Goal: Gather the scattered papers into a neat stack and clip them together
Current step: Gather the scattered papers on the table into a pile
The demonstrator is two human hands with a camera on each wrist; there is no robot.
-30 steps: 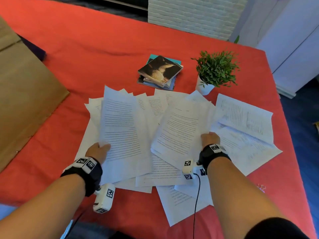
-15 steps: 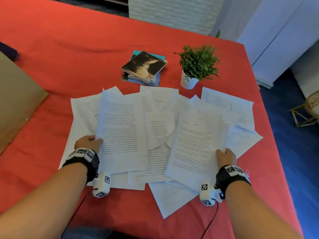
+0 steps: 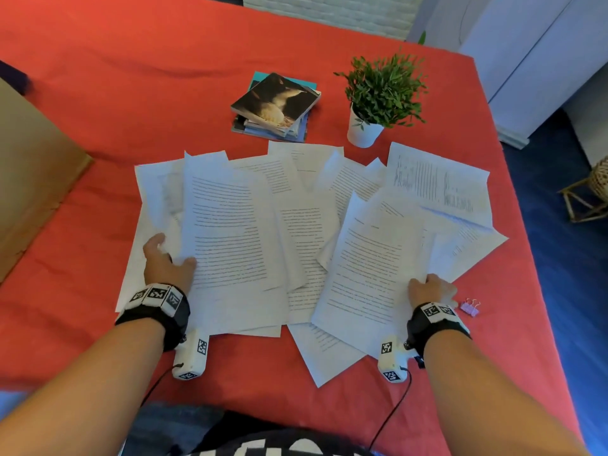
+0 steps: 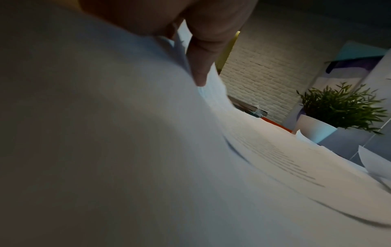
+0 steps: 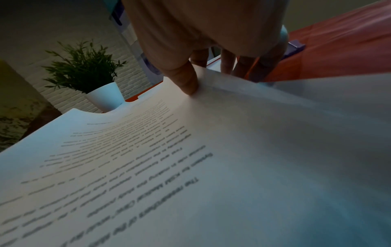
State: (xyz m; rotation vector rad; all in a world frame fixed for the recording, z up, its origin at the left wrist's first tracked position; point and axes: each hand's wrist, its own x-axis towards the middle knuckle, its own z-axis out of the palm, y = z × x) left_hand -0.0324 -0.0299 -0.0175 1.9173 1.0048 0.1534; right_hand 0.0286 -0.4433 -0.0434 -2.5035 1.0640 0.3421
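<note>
Head view: the papers (image 3: 296, 232) on the red table (image 3: 131, 77) have drawn closer together. Left hand (image 3: 166, 263) pinches the left sheets, right hand (image 3: 427, 289) has dragged its page inward, gripping it; binder clip (image 3: 470, 307) waits beside.

Papers (image 3: 296, 232) centre; books (image 3: 276, 106), plant (image 3: 381, 93) behind; clip (image 3: 470, 307) right

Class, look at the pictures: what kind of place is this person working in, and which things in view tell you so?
Probably a room at home: a table under a red cloth, with a small potted plant, a stack of books, and a white brick wall behind.
</note>
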